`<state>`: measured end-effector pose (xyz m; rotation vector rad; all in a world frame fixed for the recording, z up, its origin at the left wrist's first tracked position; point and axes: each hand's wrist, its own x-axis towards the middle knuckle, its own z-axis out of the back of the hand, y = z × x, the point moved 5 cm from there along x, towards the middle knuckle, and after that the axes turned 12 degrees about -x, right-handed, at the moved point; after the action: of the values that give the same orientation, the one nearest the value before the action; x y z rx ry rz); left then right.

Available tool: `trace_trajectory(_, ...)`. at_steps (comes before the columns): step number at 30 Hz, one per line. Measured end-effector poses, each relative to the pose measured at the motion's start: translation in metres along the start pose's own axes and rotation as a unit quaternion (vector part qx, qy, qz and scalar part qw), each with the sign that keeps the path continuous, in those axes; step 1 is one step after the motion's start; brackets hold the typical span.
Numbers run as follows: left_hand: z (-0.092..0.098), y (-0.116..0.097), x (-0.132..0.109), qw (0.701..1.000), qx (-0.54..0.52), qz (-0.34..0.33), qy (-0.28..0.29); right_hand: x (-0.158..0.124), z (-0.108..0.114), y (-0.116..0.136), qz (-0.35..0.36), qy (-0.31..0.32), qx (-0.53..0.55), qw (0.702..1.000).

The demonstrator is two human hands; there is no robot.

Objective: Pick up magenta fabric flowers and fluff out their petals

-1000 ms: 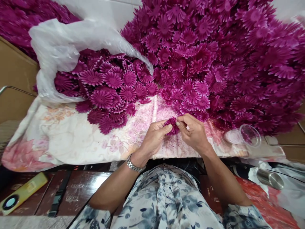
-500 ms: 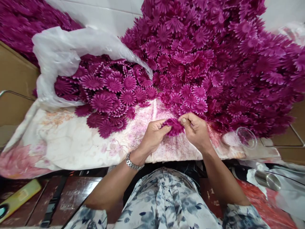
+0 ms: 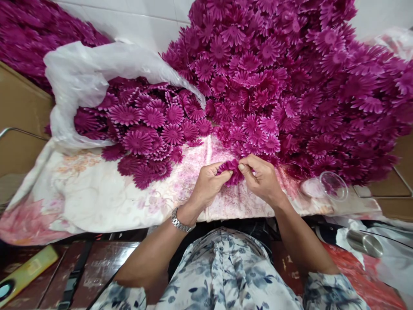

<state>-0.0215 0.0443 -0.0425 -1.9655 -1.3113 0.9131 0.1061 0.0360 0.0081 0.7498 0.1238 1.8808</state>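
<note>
A small magenta artificial flower (image 3: 231,173) is between my two hands, above the stained middle of the floral cloth (image 3: 106,193). My left hand (image 3: 211,181), below a metal watch, pinches its left side between thumb and fingers. On the other side my right hand (image 3: 260,174) grips the flower's petals at the right edge with thumb and forefinger. Just beyond the hands rises a big heap of magenta flower pieces (image 3: 267,86). Stacked flower pieces (image 3: 138,142) spill from a white plastic bag (image 3: 77,64) to the left.
Near the right end of the cloth lie a clear round plastic lid (image 3: 333,186) and a pale pink tub (image 3: 312,187). Cardboard boxes (image 3: 22,107) flank the work surface. Lower right is a metal cup (image 3: 364,243); lower left, a yellow object (image 3: 29,273).
My right hand has shifted slightly left, closer to my left hand, along the flower's edge. The flower has turned a little, and my left hand keeps its pinch.
</note>
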Motion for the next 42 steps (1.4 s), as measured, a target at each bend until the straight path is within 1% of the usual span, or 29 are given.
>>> trace_trajectory(3, 0.001, 0.001, 0.0, 1.0, -0.005, 0.007, 0.0, 0.0, 0.003, 0.0, -0.001, -0.014, -0.011, 1.0)
trace_trajectory(9, 0.006, 0.002, 0.0, 1.0, -0.009, -0.001, -0.015, -0.003, 0.016, -0.003, -0.019, -0.091, -0.083, 0.992)
trace_trajectory(12, 0.006, 0.002, -0.001, 1.0, -0.015, 0.012, -0.018, 0.003, 0.029, -0.019, -0.052, -0.143, -0.11, 0.982)
trace_trajectory(15, 0.005, -0.001, -0.003, 0.998, -0.021, 0.03, -0.041, 0.019, 0.05, -0.04, -0.087, -0.201, -0.164, 0.962)
trace_trajectory(17, 0.004, -0.002, -0.003, 0.997, -0.033, 0.041, -0.051, 0.03, 0.059, -0.048, -0.096, -0.218, -0.201, 0.95)
trace_trajectory(18, 0.002, -0.003, -0.003, 0.997, -0.041, 0.045, -0.051, 0.034, 0.061, -0.048, -0.092, -0.218, -0.208, 0.949)
trace_trajectory(19, 0.001, -0.003, -0.003, 0.997, -0.05, 0.044, -0.048, 0.035, 0.06, -0.043, -0.081, -0.21, -0.201, 0.953)
trace_trajectory(20, 0.001, -0.004, -0.003, 0.997, -0.057, 0.042, -0.043, 0.035, 0.055, -0.036, -0.06, -0.187, -0.182, 0.964)
trace_trajectory(22, 0.0, -0.004, -0.002, 0.997, -0.067, 0.03, -0.034, 0.031, 0.036, -0.015, -0.001, -0.097, -0.111, 0.989)
trace_trajectory(23, 0.001, -0.004, -0.001, 0.997, -0.069, 0.024, -0.033, 0.027, 0.023, -0.005, 0.026, -0.04, -0.07, 0.996)
trace_trajectory(24, 0.002, -0.004, -0.001, 0.997, -0.07, 0.019, -0.033, 0.023, 0.014, 0.003, 0.039, -0.008, -0.04, 0.998)
trace_trajectory(25, 0.003, -0.003, 0.0, 0.997, -0.07, 0.019, -0.033, 0.02, 0.007, 0.007, 0.044, 0.012, -0.02, 0.999)
trace_trajectory(26, 0.004, -0.002, 0.0, 0.997, -0.067, 0.021, -0.034, 0.02, 0.004, 0.006, 0.039, 0.009, -0.014, 0.999)
trace_trajectory(27, 0.004, -0.002, -0.001, 0.997, -0.064, 0.026, -0.034, 0.022, 0.005, 0.002, 0.029, -0.013, -0.026, 0.999)
trace_trajectory(29, 0.005, -0.001, -0.001, 0.997, -0.062, 0.038, -0.034, 0.031, 0.02, -0.015, -0.005, -0.092, -0.09, 0.992)
trace_trajectory(30, 0.005, -0.001, -0.002, 0.996, -0.065, 0.048, -0.035, 0.036, 0.032, -0.025, -0.027, -0.14, -0.133, 0.981)
trace_trajectory(31, 0.004, -0.001, -0.002, 0.995, -0.072, 0.059, -0.037, 0.04, 0.045, -0.035, -0.05, -0.19, -0.177, 0.964)
trace_trajectory(32, 0.004, -0.001, -0.003, 0.993, -0.083, 0.069, -0.039, 0.043, 0.056, -0.042, -0.069, -0.228, -0.212, 0.948)
trace_trajectory(33, 0.003, -0.002, -0.003, 0.992, -0.097, 0.076, -0.039, 0.044, 0.065, -0.046, -0.082, -0.254, -0.235, 0.935)
trace_trajectory(34, 0.002, -0.003, -0.003, 0.99, -0.113, 0.081, -0.036, 0.043, 0.07, -0.047, -0.087, -0.266, -0.244, 0.928)
trace_trajectory(35, 0.001, -0.003, -0.003, 0.988, -0.129, 0.083, -0.03, 0.041, 0.071, -0.043, -0.081, -0.267, -0.24, 0.93)
trace_trajectory(36, 0.0, -0.004, -0.003, 0.986, -0.145, 0.081, -0.022, 0.038, 0.068, -0.037, -0.069, -0.256, -0.223, 0.938)
trace_trajectory(37, -0.001, -0.005, -0.002, 0.984, -0.159, 0.078, -0.014, 0.034, 0.06, -0.028, -0.05, -0.232, -0.197, 0.951)
trace_trajectory(39, -0.001, -0.005, -0.001, 0.98, -0.184, 0.07, -0.013, 0.025, 0.037, -0.007, -0.001, -0.147, -0.127, 0.981)
trace_trajectory(40, -0.001, -0.005, 0.0, 0.979, -0.192, 0.066, -0.018, 0.02, 0.023, 0.004, 0.024, -0.098, -0.097, 0.99)
trace_trajectory(42, 0.001, -0.004, 0.0, 0.977, -0.2, 0.063, -0.028, 0.013, 0.0, 0.017, 0.054, -0.026, -0.061, 0.996)
